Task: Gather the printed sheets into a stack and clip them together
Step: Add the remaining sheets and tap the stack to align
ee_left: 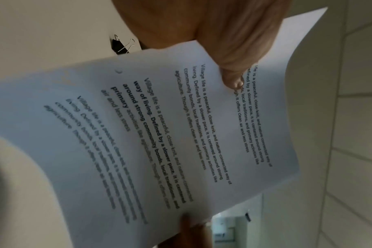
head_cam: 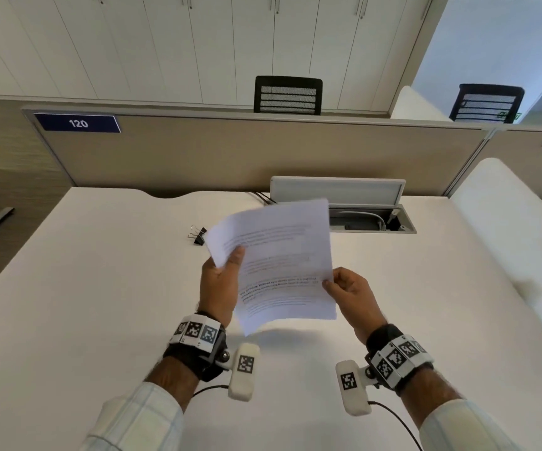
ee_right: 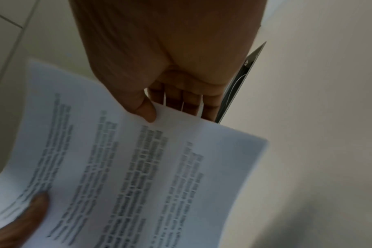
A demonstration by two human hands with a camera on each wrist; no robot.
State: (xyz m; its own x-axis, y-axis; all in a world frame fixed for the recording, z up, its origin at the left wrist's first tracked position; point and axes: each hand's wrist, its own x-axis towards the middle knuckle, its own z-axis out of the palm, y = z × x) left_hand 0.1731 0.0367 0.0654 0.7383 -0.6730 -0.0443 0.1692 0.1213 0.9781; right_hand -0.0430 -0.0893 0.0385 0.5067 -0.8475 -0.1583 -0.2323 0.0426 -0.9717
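Note:
The printed sheets [head_cam: 279, 258] [ee_left: 159, 127] [ee_right: 138, 176] hang as a loose stack above the white desk [head_cam: 100, 288], tilted and slightly bowed. My left hand [head_cam: 221, 278] [ee_left: 227, 50] grips their left edge, thumb on the top page and fingers behind. My right hand [head_cam: 347, 291] [ee_right: 159, 75] pinches the right edge, thumb on top and fingers underneath. A black binder clip [head_cam: 198, 235] [ee_left: 122, 45] with silver handles lies on the desk just left of the stack's far corner, touched by neither hand.
An open cable tray [head_cam: 370, 219] with a raised lid is set into the desk behind the sheets. A beige partition [head_cam: 230, 151] bounds the far edge. A white rounded divider [head_cam: 510, 222] runs along the right side. Two black chairs stand beyond.

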